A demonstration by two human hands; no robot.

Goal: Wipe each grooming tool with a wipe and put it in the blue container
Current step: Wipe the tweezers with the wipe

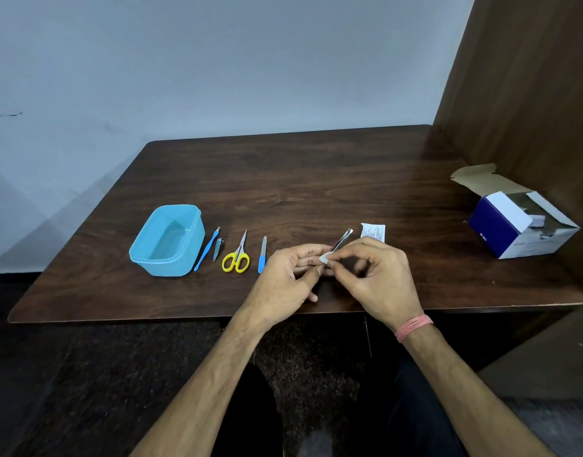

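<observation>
Now the left hand (pixel 288 272) pinches thin, stiff steel tweezers (pixel 342 239); the right hand (pixel 372 272) pinches a small soft white wipe (pixel 325 257) just above that grip; likely slippery.

Metal tweezers (pixel 343 239) and a white wipe (pixel 325 257) meet right of the four tabled tools and empty blue container (pixel 167 240).

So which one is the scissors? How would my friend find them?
Start at the blue container on the left of the brown table. A row of small tools lies to its right; the scissors are third in that row, between the little nail clipper and the blue-handled file. They alone have two round yellow finger loops.
</observation>
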